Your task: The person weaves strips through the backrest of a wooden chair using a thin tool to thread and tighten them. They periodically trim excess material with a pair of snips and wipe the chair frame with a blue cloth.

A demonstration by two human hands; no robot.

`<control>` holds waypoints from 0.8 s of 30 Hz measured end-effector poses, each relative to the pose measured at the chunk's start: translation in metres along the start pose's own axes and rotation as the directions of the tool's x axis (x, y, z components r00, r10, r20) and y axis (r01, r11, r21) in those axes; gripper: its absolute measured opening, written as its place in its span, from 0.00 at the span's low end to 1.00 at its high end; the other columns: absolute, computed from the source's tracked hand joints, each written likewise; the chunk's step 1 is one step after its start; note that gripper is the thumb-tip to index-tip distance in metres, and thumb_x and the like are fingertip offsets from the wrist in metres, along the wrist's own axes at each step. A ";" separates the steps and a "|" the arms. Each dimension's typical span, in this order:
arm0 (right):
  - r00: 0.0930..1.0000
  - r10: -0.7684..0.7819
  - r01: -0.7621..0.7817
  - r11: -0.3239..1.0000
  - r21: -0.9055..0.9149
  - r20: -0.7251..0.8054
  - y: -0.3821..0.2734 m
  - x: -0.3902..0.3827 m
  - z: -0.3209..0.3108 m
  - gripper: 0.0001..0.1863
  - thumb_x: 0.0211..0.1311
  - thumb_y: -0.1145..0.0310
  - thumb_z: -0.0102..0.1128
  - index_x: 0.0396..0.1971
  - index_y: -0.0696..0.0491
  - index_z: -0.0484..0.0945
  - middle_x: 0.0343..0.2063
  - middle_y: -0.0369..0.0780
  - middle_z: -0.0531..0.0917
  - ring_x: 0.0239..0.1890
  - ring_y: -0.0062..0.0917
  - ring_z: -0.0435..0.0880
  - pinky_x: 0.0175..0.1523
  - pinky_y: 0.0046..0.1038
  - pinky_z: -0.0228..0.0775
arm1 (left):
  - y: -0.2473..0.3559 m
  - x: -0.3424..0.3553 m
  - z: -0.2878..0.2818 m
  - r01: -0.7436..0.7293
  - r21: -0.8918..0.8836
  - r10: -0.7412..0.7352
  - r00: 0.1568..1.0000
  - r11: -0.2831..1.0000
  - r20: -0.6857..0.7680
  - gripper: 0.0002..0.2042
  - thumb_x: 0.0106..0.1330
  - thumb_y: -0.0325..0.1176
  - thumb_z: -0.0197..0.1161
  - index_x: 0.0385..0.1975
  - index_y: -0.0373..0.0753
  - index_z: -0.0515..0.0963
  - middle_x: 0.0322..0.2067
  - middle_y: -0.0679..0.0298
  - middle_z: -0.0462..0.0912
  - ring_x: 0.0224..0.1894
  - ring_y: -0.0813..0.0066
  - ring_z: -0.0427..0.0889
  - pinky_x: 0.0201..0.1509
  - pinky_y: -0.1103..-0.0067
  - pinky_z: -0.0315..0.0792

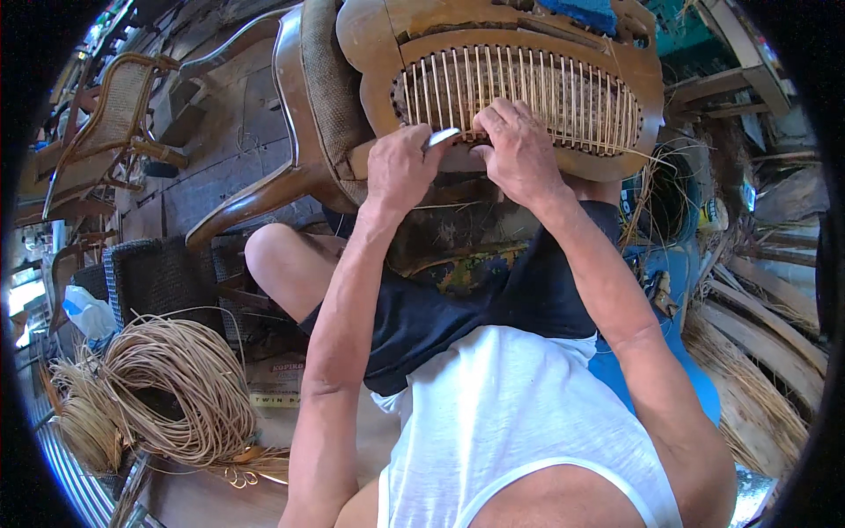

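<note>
left grip clenches a blade at the frame's near edge; right grip bends over the strands, pinching one or not, can't tell! frame sits close, woven side up, probably for easy reach. a leg juts out left of the frame, crowding that side; farther down-left of it, a coil.

Hidden and cut-off parts.
Left hand hides the rear of the flat silvery tool; right hand covers lower ends of some thin pale cane strands; bright-blue cloth runs off the top edge.
</note>
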State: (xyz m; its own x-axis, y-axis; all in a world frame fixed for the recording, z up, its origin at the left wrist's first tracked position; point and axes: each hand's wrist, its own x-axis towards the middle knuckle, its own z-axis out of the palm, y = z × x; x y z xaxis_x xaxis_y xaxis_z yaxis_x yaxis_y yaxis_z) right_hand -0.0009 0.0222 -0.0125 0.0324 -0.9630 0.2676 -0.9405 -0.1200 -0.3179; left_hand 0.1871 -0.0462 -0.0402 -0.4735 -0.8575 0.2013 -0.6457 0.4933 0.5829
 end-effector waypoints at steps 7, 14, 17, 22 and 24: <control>0.991 -0.121 0.116 0.990 -0.085 -0.055 0.005 -0.005 0.002 0.17 0.57 0.69 0.74 0.43 0.54 0.78 0.42 0.40 0.78 0.51 0.36 0.79 0.55 0.42 0.73 | 0.002 -0.016 -0.005 0.011 0.086 -0.011 1.000 0.996 0.005 0.08 0.65 0.35 0.67 0.34 0.37 0.80 0.36 0.52 0.85 0.40 0.47 0.85 0.44 0.59 0.77; 0.924 -0.338 0.383 0.792 0.476 -0.180 -0.019 0.022 0.004 0.15 0.70 0.61 0.66 0.49 0.55 0.82 0.46 0.39 0.82 0.50 0.34 0.82 0.56 0.38 0.76 | 0.041 -0.055 -0.096 0.097 0.130 -0.090 0.995 0.987 -0.053 0.10 0.67 0.30 0.67 0.47 0.39 0.85 0.41 0.55 0.86 0.44 0.53 0.86 0.50 0.65 0.78; 0.898 -0.422 0.216 0.671 0.709 0.126 -0.015 0.035 0.000 0.13 0.72 0.63 0.65 0.47 0.55 0.83 0.45 0.38 0.84 0.48 0.30 0.83 0.56 0.33 0.76 | 0.055 -0.046 -0.111 0.055 0.116 -0.046 0.996 0.992 -0.077 0.10 0.69 0.33 0.67 0.46 0.37 0.85 0.38 0.55 0.86 0.41 0.54 0.86 0.47 0.66 0.77; 0.992 0.088 0.040 0.434 0.900 -0.087 0.022 0.025 -0.014 0.09 0.71 0.68 0.67 0.48 0.48 0.90 0.38 0.30 0.89 0.36 0.12 0.82 0.41 0.18 0.77 | 0.021 -0.014 -0.104 0.306 0.136 -0.324 0.936 0.942 0.139 0.17 0.76 0.45 0.60 0.48 0.35 0.81 0.37 0.46 0.86 0.42 0.48 0.86 0.48 0.62 0.76; 0.987 0.155 -0.048 0.477 0.878 -0.030 0.035 0.021 -0.016 0.09 0.70 0.66 0.68 0.47 0.49 0.90 0.38 0.31 0.89 0.37 0.12 0.83 0.41 0.17 0.77 | 0.001 -0.005 -0.084 0.302 0.128 -0.323 0.922 0.945 0.215 0.20 0.78 0.48 0.54 0.47 0.34 0.81 0.37 0.40 0.86 0.46 0.41 0.85 0.52 0.57 0.75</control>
State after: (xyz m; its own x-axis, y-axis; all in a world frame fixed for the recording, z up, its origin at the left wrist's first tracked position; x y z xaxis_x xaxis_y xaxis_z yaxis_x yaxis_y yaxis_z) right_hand -0.0385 0.0018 -0.0030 -0.1244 -0.9621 0.2425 -0.1530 -0.2228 -0.9628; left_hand 0.2391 -0.0532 0.0253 -0.3562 -0.9184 -0.1722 -0.8295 0.2260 0.5108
